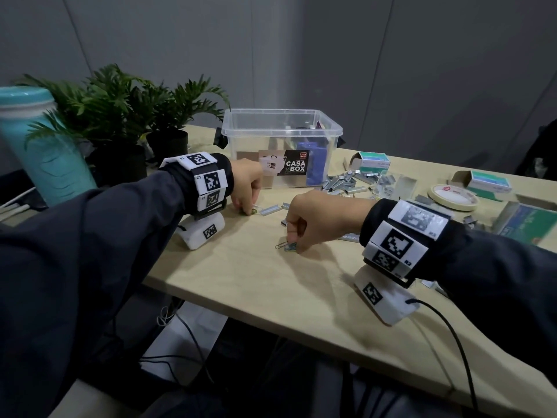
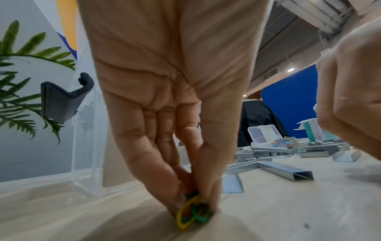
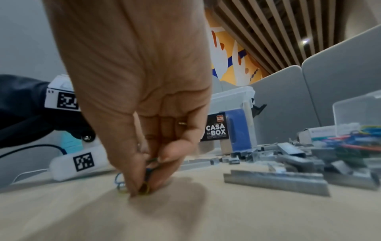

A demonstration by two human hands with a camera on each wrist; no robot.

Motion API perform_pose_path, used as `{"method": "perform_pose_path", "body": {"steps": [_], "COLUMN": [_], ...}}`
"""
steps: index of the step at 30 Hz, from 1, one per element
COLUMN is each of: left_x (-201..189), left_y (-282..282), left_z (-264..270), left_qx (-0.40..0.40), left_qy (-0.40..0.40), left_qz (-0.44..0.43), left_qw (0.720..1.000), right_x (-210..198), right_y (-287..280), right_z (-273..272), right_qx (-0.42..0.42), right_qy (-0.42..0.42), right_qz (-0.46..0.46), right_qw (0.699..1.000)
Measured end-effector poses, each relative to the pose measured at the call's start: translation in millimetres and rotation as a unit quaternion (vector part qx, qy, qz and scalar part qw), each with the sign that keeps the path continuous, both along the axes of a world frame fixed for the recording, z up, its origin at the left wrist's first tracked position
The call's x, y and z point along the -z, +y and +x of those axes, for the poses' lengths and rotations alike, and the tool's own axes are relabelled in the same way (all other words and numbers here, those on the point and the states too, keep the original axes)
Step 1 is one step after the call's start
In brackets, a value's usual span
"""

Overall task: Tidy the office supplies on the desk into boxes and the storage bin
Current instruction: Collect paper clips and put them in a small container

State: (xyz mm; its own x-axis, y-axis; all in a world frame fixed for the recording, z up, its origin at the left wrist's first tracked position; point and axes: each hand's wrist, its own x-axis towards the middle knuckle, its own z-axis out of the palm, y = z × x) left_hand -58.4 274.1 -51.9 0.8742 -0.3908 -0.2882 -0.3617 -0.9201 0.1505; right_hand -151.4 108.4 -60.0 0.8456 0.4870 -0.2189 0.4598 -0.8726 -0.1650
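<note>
My left hand pinches a few yellow and green paper clips against the desk, just in front of the clear storage bin. My right hand pinches several coloured paper clips on the desk nearer me; a silver clip pokes out at its left. Loose staple strips lie between the hands and the bin. A small clear plastic case with more coloured clips sits further right.
Open staple boxes, a tape roll and a green box lie at the right. Potted plants and a teal bottle stand at the left. The desk's front edge runs below my hands.
</note>
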Motion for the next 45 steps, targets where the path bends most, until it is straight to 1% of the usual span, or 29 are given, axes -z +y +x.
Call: {"method": "perform_pose_path", "body": {"steps": [3, 9, 19, 25, 29, 32, 34, 38, 40, 42, 45], "left_x": [0.2, 0.0, 0.8, 0.1, -0.8, -5.7, -12.9, -39.8, -54.3, -63.3, -64.0], "left_y": [-1.5, -5.4, -6.4, -9.3, -12.9, -20.4, -28.3, -48.5, -61.7, -78.2, -107.7], "left_z": [-1.0, -2.4, -0.4, -2.0, -1.8, -0.8, -0.5, 2.2, 4.1, 7.3, 10.8], "left_qx": [0.001, 0.009, 0.021, 0.033, 0.05, 0.07, 0.081, 0.11, 0.126, 0.143, 0.17], "left_qy": [-0.002, -0.018, -0.02, -0.031, -0.024, 0.012, 0.01, 0.023, 0.002, -0.03, -0.069], "left_qz": [0.008, 0.03, 0.038, 0.055, 0.069, 0.066, 0.057, 0.01, -0.03, -0.087, -0.133], "left_qw": [1.0, 0.999, 0.999, 0.997, 0.996, 0.995, 0.995, 0.994, 0.992, 0.985, 0.974], "right_x": [-3.1, -3.4, 1.9, 2.0, 2.2, -4.7, -13.9, -41.7, -56.5, -64.0, -56.5], "right_y": [0.1, -0.2, 4.7, 5.9, 4.4, -8.8, -26.2, -75.3, -104.6, -131.4, -157.5], "right_z": [-0.2, 4.7, 10.8, 6.4, 9.1, 14.9, 18.9, 24.9, 28.7, 33.5, 41.0], "right_qx": [-0.03, -0.073, -0.091, -0.124, -0.13, -0.106, -0.081, -0.003, 0.058, 0.119, 0.188], "right_qy": [0.011, -0.003, -0.004, -0.052, -0.051, -0.052, -0.06, -0.084, -0.087, -0.097, -0.099], "right_qz": [0.009, 0.048, -0.054, -0.071, -0.07, -0.061, -0.056, -0.053, -0.017, 0.022, 0.06], "right_qw": [0.999, 0.996, 0.994, 0.988, 0.988, 0.991, 0.993, 0.995, 0.994, 0.988, 0.975]}}
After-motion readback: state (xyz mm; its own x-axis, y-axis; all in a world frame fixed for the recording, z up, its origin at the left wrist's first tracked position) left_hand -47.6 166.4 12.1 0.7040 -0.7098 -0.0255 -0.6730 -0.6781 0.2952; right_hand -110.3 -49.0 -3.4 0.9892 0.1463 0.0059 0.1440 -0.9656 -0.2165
